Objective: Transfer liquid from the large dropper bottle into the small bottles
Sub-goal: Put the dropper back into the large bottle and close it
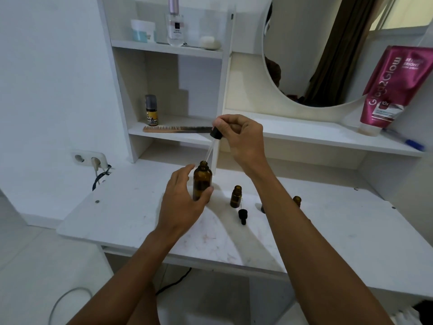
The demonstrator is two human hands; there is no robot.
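Observation:
The large amber dropper bottle (202,180) stands upright and uncapped on the white vanity top (131,207). My left hand (181,200) wraps loosely around its lower body. My right hand (241,134) pinches the black bulb of the dropper (214,141) above it. The glass pipette slants down with its tip at the bottle's mouth. A small amber bottle (236,197) stands open to the right, with a small black dropper cap (242,215) lying in front of it. Another small amber bottle (297,200) is mostly hidden behind my right forearm.
A comb (175,129) and a small yellow-labelled bottle (151,111) sit on the low shelf behind. A pink tube (389,90) leans at the right by the round mirror (316,55), with a blue pen (407,140) beside it. A wall socket with a cable (96,160) is at the left.

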